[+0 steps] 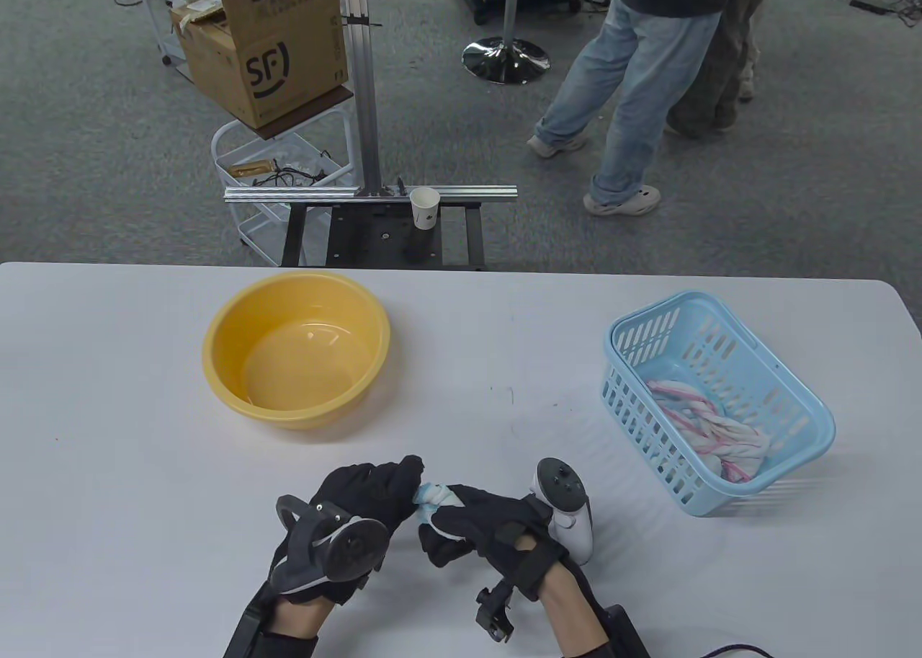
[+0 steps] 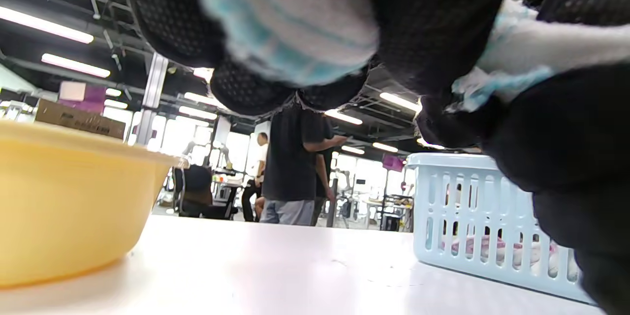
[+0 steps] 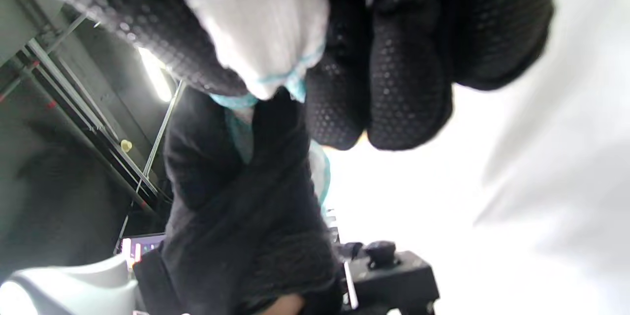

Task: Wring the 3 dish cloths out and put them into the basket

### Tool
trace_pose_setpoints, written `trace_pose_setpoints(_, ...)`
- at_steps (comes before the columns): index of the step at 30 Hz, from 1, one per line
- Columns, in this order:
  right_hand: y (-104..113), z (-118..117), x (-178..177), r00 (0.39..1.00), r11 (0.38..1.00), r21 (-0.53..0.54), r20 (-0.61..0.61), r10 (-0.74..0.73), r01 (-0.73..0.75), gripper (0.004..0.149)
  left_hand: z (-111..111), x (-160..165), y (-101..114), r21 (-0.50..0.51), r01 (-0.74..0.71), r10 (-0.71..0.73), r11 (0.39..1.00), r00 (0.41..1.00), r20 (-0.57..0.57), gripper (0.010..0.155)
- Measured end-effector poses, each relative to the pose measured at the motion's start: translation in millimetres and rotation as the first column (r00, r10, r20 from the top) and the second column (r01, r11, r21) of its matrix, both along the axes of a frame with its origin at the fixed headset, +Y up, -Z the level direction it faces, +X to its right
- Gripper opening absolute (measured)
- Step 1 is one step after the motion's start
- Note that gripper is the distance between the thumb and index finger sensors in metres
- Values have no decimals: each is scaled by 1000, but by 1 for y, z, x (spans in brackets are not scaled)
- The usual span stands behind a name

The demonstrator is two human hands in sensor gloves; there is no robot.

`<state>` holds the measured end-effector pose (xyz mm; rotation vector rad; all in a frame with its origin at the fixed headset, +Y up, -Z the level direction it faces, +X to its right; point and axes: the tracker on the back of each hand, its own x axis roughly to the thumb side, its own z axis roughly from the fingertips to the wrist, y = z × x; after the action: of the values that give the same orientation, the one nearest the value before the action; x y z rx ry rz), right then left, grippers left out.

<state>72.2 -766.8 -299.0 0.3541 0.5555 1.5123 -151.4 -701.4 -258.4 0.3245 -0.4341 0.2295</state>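
Observation:
A white dish cloth with blue trim [image 1: 434,498] is bunched between both hands near the table's front edge. My left hand [image 1: 367,496] grips its left end and my right hand [image 1: 468,525] grips its right end, fingers curled round it. Only a small part of the cloth shows in the table view. The left wrist view shows the cloth [image 2: 295,24] squeezed in the gloved fingers [image 2: 172,15]; in the right wrist view the cloth [image 3: 256,24] bulges between fingers [image 3: 393,69]. The light blue basket [image 1: 807,391] at the right holds wrung cloths with pink stripes [image 1: 709,424].
A yellow basin [image 1: 216,355] stands at the back left of the white table [image 1: 108,434]. Beyond the table are a metal frame with a paper cup [image 1: 425,207], a cardboard box on a cart [image 1: 266,45], and people's legs [image 1: 627,110] on the carpet.

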Motion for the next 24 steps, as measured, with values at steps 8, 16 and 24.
trace_pose_setpoints(8,46,-7,41,959,962,258,284,11,-87,58,-12,-26,-13,-128,-166,158,978,985,-74,68)
trace_pose_setpoints(16,115,0,96,704,765,413,707,72,-493,60,-17,-21,-29,-191,-126,115,973,991,-69,67)
trace_pose_setpoints(24,151,-6,158,371,679,104,891,261,-726,63,-18,-18,-31,-212,-126,117,969,992,-56,66)
